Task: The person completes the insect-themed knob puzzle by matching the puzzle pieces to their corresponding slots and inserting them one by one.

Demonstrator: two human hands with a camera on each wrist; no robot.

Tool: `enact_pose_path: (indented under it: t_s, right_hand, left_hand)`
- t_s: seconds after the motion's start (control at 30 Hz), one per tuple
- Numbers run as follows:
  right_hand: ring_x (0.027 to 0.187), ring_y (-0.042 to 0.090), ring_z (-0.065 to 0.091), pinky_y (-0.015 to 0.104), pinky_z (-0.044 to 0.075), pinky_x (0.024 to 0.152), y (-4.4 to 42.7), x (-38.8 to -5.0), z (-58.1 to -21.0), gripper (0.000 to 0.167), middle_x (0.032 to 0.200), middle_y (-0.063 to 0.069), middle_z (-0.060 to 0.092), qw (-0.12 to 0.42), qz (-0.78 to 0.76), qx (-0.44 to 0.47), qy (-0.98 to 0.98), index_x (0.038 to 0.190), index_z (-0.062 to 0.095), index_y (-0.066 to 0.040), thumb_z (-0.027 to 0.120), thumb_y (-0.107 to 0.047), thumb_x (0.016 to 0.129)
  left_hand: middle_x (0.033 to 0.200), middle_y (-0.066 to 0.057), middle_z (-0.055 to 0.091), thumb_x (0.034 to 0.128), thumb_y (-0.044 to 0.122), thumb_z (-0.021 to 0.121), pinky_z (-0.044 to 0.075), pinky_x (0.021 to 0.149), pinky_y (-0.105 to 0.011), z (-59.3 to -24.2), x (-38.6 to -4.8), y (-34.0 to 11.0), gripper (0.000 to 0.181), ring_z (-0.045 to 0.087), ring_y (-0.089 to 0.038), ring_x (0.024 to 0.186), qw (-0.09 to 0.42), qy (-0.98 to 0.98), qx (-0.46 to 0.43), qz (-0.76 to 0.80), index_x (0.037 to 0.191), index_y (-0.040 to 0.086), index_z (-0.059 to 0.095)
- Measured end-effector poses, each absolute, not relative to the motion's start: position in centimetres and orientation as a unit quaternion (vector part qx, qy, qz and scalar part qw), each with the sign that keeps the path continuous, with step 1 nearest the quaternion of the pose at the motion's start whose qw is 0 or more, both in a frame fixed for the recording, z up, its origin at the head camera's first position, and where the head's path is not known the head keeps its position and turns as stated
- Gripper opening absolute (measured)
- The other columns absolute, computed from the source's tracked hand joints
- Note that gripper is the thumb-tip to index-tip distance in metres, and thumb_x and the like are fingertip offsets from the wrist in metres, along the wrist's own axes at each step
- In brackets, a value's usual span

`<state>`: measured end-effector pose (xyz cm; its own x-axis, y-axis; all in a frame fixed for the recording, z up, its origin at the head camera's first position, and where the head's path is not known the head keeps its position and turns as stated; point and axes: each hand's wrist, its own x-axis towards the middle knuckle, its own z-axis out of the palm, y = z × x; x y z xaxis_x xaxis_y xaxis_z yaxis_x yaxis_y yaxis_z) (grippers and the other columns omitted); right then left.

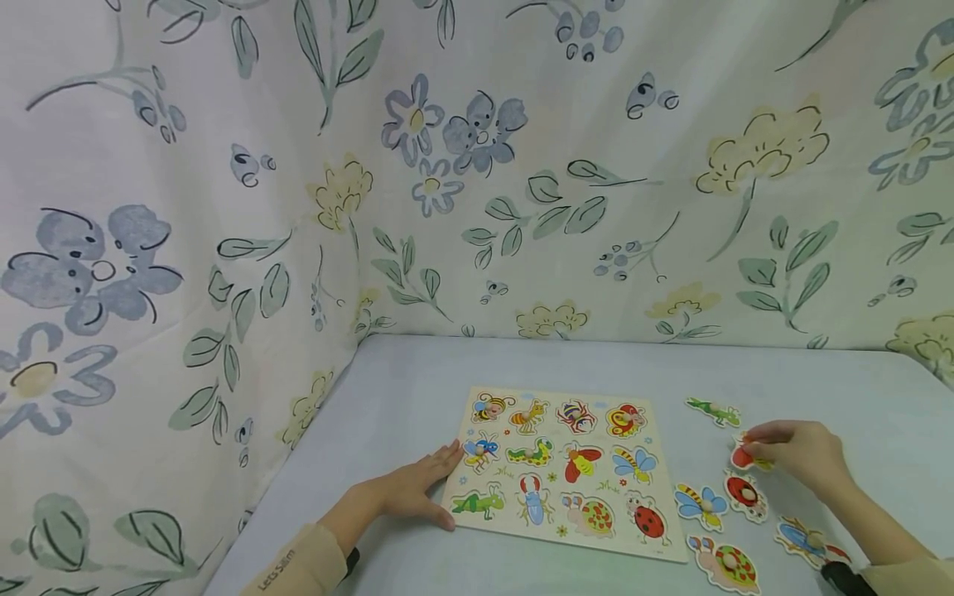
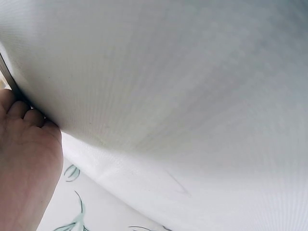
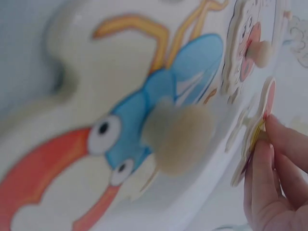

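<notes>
My left hand (image 1: pixel 408 490) lies at the left edge of a wooden insect puzzle board (image 1: pixel 488 536), fingers extended along its side and thumb by the lower corner. Off the board's right side, my right hand (image 1: pixel 805 455) pinches a red-and-yellow winged-insect puzzle piece (image 1: pixel 741 459) between thumb and fingers. In the right wrist view the piece (image 3: pixel 270 98) is tilted, seen nearly edge-on. Close below it in the head view lies a ladybird piece (image 1: pixel 745 495). A blue beetle piece with a wooden knob (image 3: pixel 185 139) looms large in the right wrist view.
Other loose pieces lie right of the board: a green grasshopper (image 1: pixel 714 411), a blue-winged dragonfly (image 1: pixel 701 507) and a snail (image 1: pixel 725 566). The beetle piece (image 1: pixel 801 538) is near the right wrist. Floral cloth (image 1: pixel 559 248) hangs behind the white table (image 1: pixel 402 381).
</notes>
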<state>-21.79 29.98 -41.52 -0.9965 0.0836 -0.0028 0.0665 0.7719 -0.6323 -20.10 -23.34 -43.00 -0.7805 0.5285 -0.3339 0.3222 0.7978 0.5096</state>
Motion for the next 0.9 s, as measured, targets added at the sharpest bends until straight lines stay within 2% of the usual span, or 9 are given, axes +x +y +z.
enact_pose_path:
  t_s: [0.23, 0.43, 0.63, 0.9]
  right_hand:
    - [0.083, 0.034, 0.062, 0.031, 0.044, 0.061, 28.6, -21.9, -41.4, 0.030, 0.086, 0.018, 0.072, 0.005, 0.345, -0.014, -0.939, 0.098, 0.070, 0.010, 0.076, -0.015, 0.083]
    - [0.084, 0.031, 0.064, 0.036, 0.049, 0.065, 27.5, -21.9, -41.5, 0.028, 0.087, 0.015, 0.072, -0.012, 0.344, 0.010, -0.939, 0.099, 0.071, 0.007, 0.077, -0.015, 0.082]
    - [0.076, 0.021, 0.063, 0.029, 0.050, 0.060, 26.6, -21.8, -41.6, 0.024, 0.086, 0.013, 0.071, -0.015, 0.351, 0.021, -0.936, 0.098, 0.071, 0.007, 0.076, -0.009, 0.080]
    - [0.074, 0.019, 0.063, 0.027, 0.051, 0.057, 25.0, -21.7, -41.6, 0.023, 0.085, 0.012, 0.071, -0.027, 0.364, 0.025, -0.931, 0.097, 0.071, 0.007, 0.076, -0.007, 0.080]
  left_hand:
    - [0.163, -0.006, 0.008, 0.0783, 0.049, 0.076, 0.016, 0.117, -0.052, -43.2, -20.2, -23.4, 0.105, 0.011, -0.029, 0.148, 0.239, 0.918, 0.231, 0.215, 0.156, 0.009, 0.018]
    - [0.163, -0.005, 0.009, 0.0781, 0.050, 0.076, 0.016, 0.117, -0.051, -43.2, -20.2, -23.4, 0.105, 0.011, -0.028, 0.148, 0.236, 0.921, 0.231, 0.208, 0.156, 0.010, 0.018]
    - [0.163, -0.006, 0.009, 0.0785, 0.050, 0.075, 0.016, 0.117, -0.051, -43.0, -20.2, -23.3, 0.104, 0.012, -0.028, 0.148, 0.238, 0.921, 0.230, 0.206, 0.156, 0.010, 0.018]
    - [0.163, -0.005, 0.009, 0.0791, 0.051, 0.074, 0.017, 0.117, -0.052, -43.0, -20.2, -23.3, 0.103, 0.012, -0.028, 0.148, 0.238, 0.921, 0.230, 0.204, 0.156, 0.010, 0.019]
